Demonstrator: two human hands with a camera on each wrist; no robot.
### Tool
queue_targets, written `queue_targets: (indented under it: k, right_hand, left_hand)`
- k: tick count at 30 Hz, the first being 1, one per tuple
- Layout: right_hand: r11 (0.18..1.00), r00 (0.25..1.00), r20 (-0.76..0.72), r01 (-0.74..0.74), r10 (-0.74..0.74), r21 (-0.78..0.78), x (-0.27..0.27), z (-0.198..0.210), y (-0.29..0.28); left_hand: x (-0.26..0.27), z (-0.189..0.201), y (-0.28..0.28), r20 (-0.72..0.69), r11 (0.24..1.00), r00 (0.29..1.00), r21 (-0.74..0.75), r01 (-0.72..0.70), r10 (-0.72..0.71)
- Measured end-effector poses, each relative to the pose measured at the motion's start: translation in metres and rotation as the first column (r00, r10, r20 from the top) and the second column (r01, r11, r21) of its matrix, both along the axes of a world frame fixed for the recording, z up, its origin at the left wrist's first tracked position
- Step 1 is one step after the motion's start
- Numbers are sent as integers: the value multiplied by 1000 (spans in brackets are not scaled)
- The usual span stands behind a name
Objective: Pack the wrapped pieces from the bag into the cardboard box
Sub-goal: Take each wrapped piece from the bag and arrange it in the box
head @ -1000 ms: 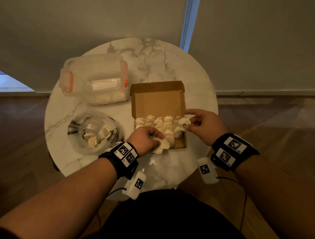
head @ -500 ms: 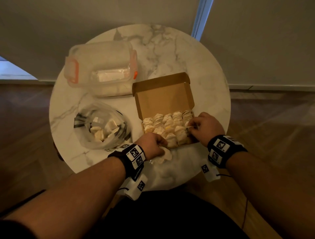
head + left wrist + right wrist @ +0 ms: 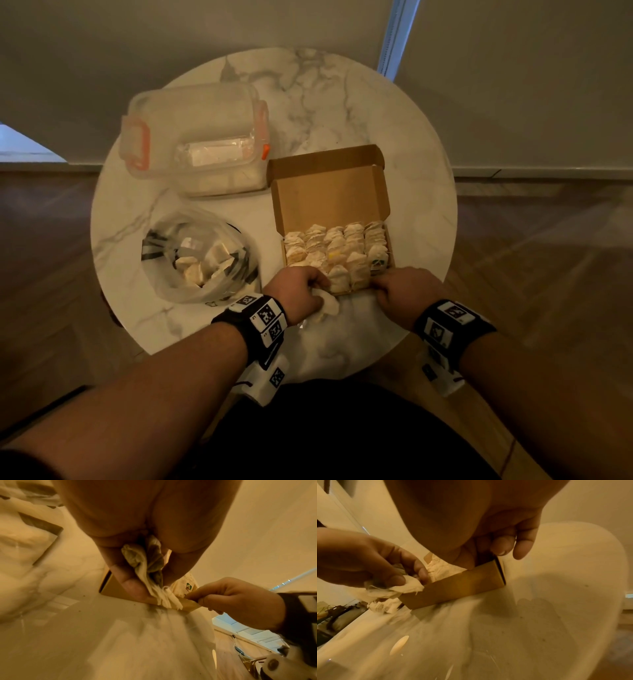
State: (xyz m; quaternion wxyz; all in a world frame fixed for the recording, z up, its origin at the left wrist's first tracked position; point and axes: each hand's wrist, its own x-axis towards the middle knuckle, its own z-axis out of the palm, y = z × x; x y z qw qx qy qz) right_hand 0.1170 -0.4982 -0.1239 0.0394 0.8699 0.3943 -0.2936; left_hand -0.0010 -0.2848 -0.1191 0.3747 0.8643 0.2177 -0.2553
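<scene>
Wrapped pieces (image 3: pixel 325 305) bunched in left hand (image 3: pixel 296 291), touching box (image 3: pixel 380 270) front wall, lower centre of frame; right hand (image 3: pixel 404 291) pinching front right corner; bag (image 3: pixel 202 260) lying left.

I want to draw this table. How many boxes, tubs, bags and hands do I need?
Cardboard box: 1
Plastic tub: 1
Plastic bag: 1
Hands: 2, left hand and right hand
Total: 5
</scene>
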Motion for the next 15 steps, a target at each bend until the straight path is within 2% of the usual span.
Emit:
queue_targets:
  k: [6,15]
  right_hand:
    - [991,987,-92,131,-130,11,-8,-4,9]
    - [981,976,-140,180,-168,75,-18,0,6]
  left_hand:
    - [0,0,6,20,998,1000,57,-2,1]
    - [4,11,13,76,999,997,31,-26,24]
